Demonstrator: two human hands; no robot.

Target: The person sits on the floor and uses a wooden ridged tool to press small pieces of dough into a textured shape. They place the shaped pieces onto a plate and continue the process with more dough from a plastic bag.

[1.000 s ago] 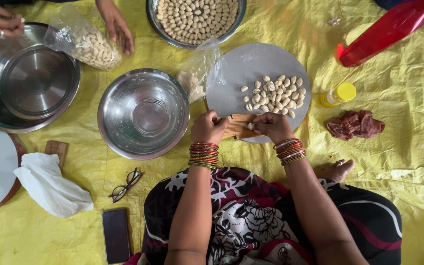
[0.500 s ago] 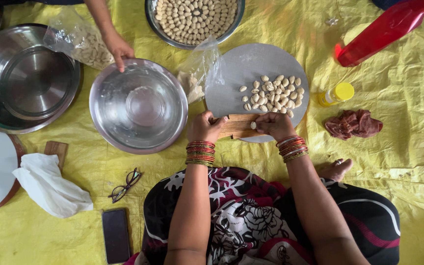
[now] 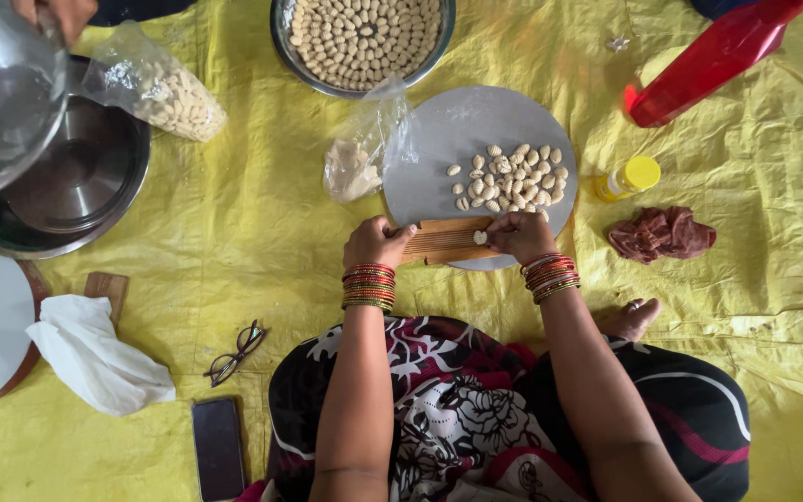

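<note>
Left forearm: bare, extends forward from the lap, near vertical in the head view; wrist carries a stack of red, green and gold bangles.
Left hand (image 3: 375, 243): knuckles up, fingers curled loosely, thumb and fingertips pointing rightward at the level of the other hand.
Right forearm: bare, angled from lower right up toward centre; wrist carries a matching stack of red and gold bangles, tilted with the arm.
Right hand (image 3: 519, 234): knuckles up, fingers bent under, thumb side turned toward the left hand.
Spacing: hands level with each other, apart, thumbs facing inward.
Legs: folded, one bare foot showing beside the right arm.
</note>
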